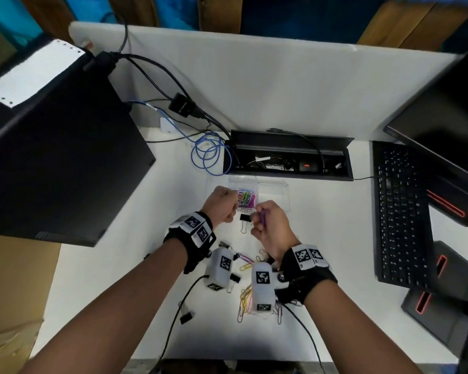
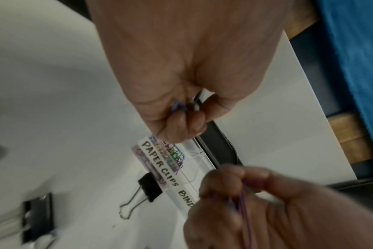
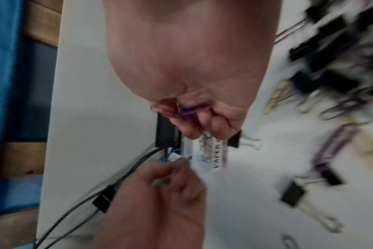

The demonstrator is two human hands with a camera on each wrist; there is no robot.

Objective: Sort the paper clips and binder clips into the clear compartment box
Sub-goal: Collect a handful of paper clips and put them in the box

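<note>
The clear compartment box [image 1: 273,194] stands mid-desk, its left cell holding several coloured paper clips [image 1: 246,198]; its label [image 2: 160,164] reads "PAPER CLIPS" and "BIND". My left hand [image 1: 222,205] hovers at the box's left front corner, fingers curled round a blue paper clip [image 2: 178,107]. My right hand [image 1: 266,221], just in front of the box, pinches purple paper clips [image 3: 191,112] with a blue one among them. A black binder clip [image 1: 245,219] lies against the box front between the hands. Loose paper clips and binder clips [image 1: 245,265] lie under my wrists.
A black cable tray [image 1: 289,155] lies open behind the box, with a coiled blue cable [image 1: 210,155] to its left. A black computer case [image 1: 54,147] stands left, a keyboard [image 1: 400,211] and monitor [image 1: 443,109] right. One binder clip [image 1: 187,317] sits near the front edge.
</note>
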